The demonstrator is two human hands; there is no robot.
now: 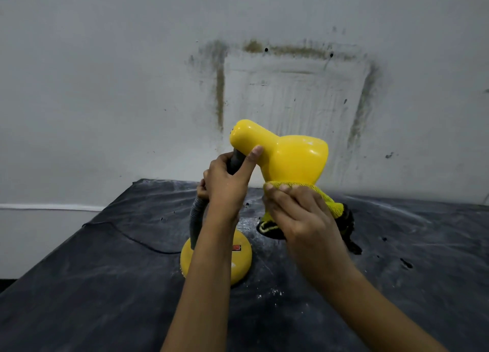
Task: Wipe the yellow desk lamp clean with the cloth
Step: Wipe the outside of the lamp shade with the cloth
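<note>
- The thin black cord (pixel 132 239) trails over the dark table (pixel 79 298) to the left of the base (pixel 244 263) of the yellow desk lamp (pixel 291 163). We judge that it is no part of the wiping.
- The grey ribbed neck (pixel 196 219) rises from the left side of the base and bends up to the right. The cloth is apart from it, so we take it to be work left over.
- The round base stands on the table, with a red switch (pixel 236 248) on top. Pale dust lies on the table around it. We cannot tell whether the base has been wiped.
- The left hand (pixel 227 185), above the base, is wrapped round the top of the neck, with one fingertip reaching onto the yellow plastic. It looks to be steadying the lamp.
- The shade (pixel 304 153), up and to the right of the base, tilts with its mouth down and to the right. Its upper skin is glossy and bright, with a few faint pale flecks near the rim.
- The right hand (pixel 299 214) clamps the cloth (pixel 329 202) against the shade's lower rim. The cloth is yellow terry with a dark part hanging below, to the right of the base.
- We judge the task partway through: the shade is in hand, and the neck and base are likely left to do.
</note>
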